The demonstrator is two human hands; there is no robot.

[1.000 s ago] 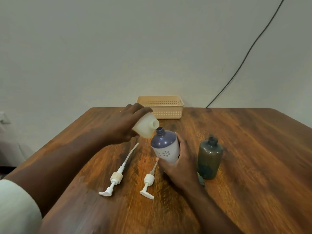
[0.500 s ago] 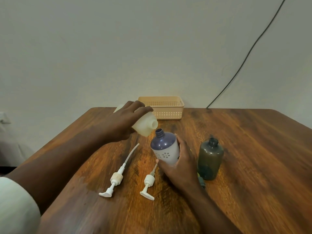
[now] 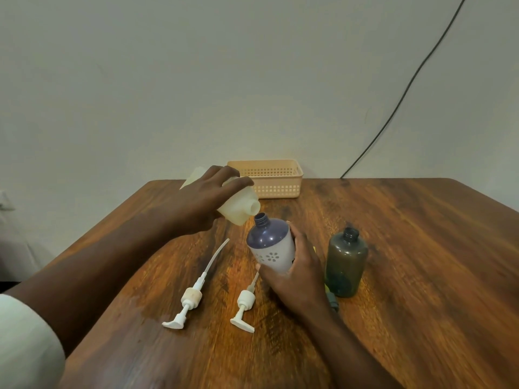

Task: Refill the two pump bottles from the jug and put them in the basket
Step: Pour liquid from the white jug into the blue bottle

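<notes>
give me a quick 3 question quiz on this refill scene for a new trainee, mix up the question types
1. True or false: the dark green bottle stands inside the basket.
2. Multiple choice: what does the left hand hold? A) a pump head B) the pale jug C) the basket
3. Short answer: how many pump heads lie on the table, and are they fitted to bottles?

Key
1. False. It stands on the table, uncapped, beside the right hand.
2. B. The jug is tilted with its mouth just above the open neck of the purple and white bottle, which the right hand grips.
3. Two, the left pump and the right pump; both lie loose.
</notes>
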